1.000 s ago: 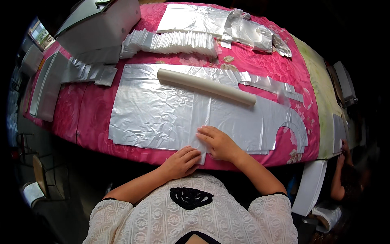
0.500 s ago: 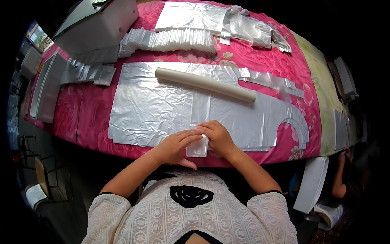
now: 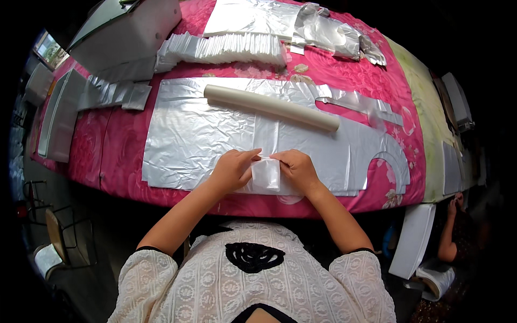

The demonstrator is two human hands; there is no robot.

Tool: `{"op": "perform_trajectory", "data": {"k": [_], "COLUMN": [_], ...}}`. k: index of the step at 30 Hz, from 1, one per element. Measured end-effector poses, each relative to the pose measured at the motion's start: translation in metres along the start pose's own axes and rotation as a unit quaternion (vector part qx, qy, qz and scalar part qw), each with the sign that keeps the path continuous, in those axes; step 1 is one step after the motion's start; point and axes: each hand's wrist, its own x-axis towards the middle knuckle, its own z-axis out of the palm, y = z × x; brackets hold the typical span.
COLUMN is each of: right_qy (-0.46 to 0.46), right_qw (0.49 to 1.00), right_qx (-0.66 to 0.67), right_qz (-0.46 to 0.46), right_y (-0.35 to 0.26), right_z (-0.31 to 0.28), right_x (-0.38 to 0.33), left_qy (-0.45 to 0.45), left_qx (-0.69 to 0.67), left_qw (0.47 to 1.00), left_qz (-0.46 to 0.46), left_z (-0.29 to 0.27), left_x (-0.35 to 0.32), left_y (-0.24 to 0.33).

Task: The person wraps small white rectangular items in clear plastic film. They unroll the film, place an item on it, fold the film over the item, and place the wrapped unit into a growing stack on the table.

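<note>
Between my hands is a small folded square of translucent plastic film (image 3: 266, 175), above the near edge of a stack of thin, shiny plastic sheets (image 3: 188, 134). My left hand (image 3: 234, 168) pinches the square at its upper left corner, the thumb partly hidden. At the upper right corner, my right hand (image 3: 299, 169) grips it between thumb and fingers. The sheets beneath lie flat and wrinkled, with curved cutouts and strap-like strips at their right end. Across them rests a long beige tube (image 3: 272, 110), slanting down to the right, apart from both hands.
A long row of folded white packets (image 3: 226, 50) lies farther back, beside a large white box (image 3: 129, 37). More sheets (image 3: 250, 19) lie at the far edge. An open white bin (image 3: 60, 118) stands left on the pink floral cloth (image 3: 126, 161). Another person's arm (image 3: 448, 237) shows at right.
Both hands have moved away from my body over the sheets, taking the folded film with them. My left hand, its thumb spread before, has closed at the film's upper corner.
</note>
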Motion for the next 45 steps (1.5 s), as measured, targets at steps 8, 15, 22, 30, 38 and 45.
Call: {"op": "perform_trajectory", "data": {"k": [8,15,22,30,38,45], "right_qy": [-0.108,-0.128,0.085,-0.084,-0.044,-0.011], "right_qw": [0.916,0.901,0.971,0.976,0.99,0.988], "right_qx": [0.169,0.135,-0.218,-0.149,-0.066,-0.067], "right_qz": [0.348,0.391,-0.047,-0.137,-0.119,-0.14], "right_y": [0.007,0.005,0.003,0.013,0.021,0.012], "right_z": [-0.01,-0.009,0.004,-0.018,-0.017,-0.005], "right_x": [0.048,0.056,0.019,0.041,0.05,0.013], "left_qy": [0.161,-0.043,-0.034,-0.013,0.022,-0.028], "left_qx": [-0.027,0.23,0.245,0.209,0.239,0.022], "left_qw": [0.986,0.972,0.969,0.974,0.962,0.986], "left_qz": [-0.033,0.022,0.001,0.084,0.132,0.162], "left_z": [0.008,0.039,0.041,0.02,0.017,0.001], "left_x": [0.027,0.007,0.005,0.013,0.028,0.001], "left_y": [0.003,0.009,0.011,-0.003,-0.006,0.013]}}
